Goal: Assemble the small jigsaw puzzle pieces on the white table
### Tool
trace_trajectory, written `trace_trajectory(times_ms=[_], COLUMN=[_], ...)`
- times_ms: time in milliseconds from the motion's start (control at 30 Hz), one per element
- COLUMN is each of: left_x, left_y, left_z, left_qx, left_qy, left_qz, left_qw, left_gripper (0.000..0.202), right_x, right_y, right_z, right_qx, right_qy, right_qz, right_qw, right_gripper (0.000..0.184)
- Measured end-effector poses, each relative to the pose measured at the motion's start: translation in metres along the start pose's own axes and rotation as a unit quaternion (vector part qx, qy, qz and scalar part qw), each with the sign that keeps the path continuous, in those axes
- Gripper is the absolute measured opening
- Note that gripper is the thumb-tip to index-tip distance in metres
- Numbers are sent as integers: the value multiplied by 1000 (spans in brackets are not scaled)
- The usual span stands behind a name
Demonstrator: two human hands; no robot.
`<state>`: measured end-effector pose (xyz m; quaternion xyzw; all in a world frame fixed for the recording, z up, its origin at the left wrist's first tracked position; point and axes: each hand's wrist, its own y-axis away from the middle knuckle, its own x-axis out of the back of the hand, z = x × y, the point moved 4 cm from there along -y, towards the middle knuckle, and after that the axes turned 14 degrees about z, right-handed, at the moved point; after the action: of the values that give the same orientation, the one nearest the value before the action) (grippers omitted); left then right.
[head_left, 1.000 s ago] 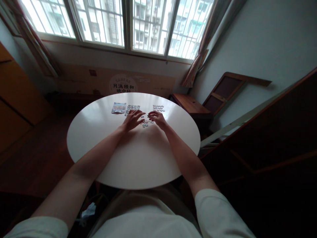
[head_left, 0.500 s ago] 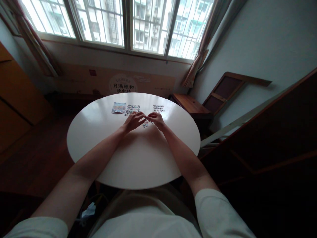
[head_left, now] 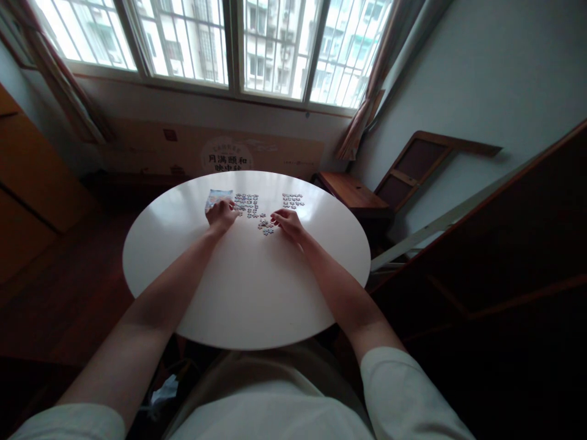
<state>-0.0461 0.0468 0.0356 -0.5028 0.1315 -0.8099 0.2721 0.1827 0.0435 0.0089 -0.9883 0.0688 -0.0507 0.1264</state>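
My left hand (head_left: 221,214) is at the left group of jigsaw puzzle pieces (head_left: 247,200), its curled fingers closed on what looks like a puzzle piece. Beneath and behind that hand lies a small picture sheet (head_left: 219,194), partly covered. My right hand (head_left: 287,222) rests low over the table beside a loose pile of puzzle pieces (head_left: 266,226). Its thumb and fingers come together in a pinch; whatever is between them is too small to make out. Farther back, beyond the right hand, a second group of pieces (head_left: 292,200) lies in rows.
The pieces lie on a round white table (head_left: 257,293). A wooden bench (head_left: 351,190) stands behind its right edge, and a barred window (head_left: 275,49) spans the wall ahead. A dark wooden panel (head_left: 504,263) leans at the right.
My left hand has parted from the right and moved left to the picture sheet and left group. The loose pile between the hands is now uncovered. My right hand has barely moved.
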Motion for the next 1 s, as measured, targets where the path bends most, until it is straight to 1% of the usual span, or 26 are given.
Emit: trace_trajectory(times_ms=[167, 267, 367, 433, 500, 567, 667, 733, 867, 1000], left_x=[7, 10, 12, 12, 10, 6, 0, -2, 2, 9], left_y=[-1, -1, -1, -2, -3, -4, -6, -6, -2, 0], left_z=[3, 5, 7, 7, 6, 3, -1, -2, 0, 7], left_qx=[-6, -4, -6, -13, -21, -31, -47, -54, -44, -48], left_qy=[-64, -105, -136, -141, -135, -125, -110, -105, -108, -55], left_qz=[-43, -85, -122, -127, -121, -110, -90, -81, -70, -20], left_qw=[997, 991, 983, 982, 983, 985, 989, 990, 991, 997], left_gripper=[25, 25, 30, 32, 32, 29, 24, 23, 22, 24], right_x=[1, 1, 2, 3, 5, 6, 6, 7, 7, 8], right_y=[-1, -3, -5, -6, -5, -2, 4, 6, 7, 4], right_z=[0, 1, 3, 3, 1, -1, -4, -5, -3, 2], right_qx=[9, 23, 47, 86, 139, 180, 200, 196, 173, 156], right_qy=[-11, -9, 36, 107, 201, 293, 389, 426, 455, 454], right_qz=[3, 3, 13, 29, 40, 37, 28, 22, 11, 17], right_qw=[1000, 1000, 998, 990, 969, 938, 899, 883, 874, 877], right_gripper=[19, 20, 17, 14, 11, 11, 19, 21, 17, 13])
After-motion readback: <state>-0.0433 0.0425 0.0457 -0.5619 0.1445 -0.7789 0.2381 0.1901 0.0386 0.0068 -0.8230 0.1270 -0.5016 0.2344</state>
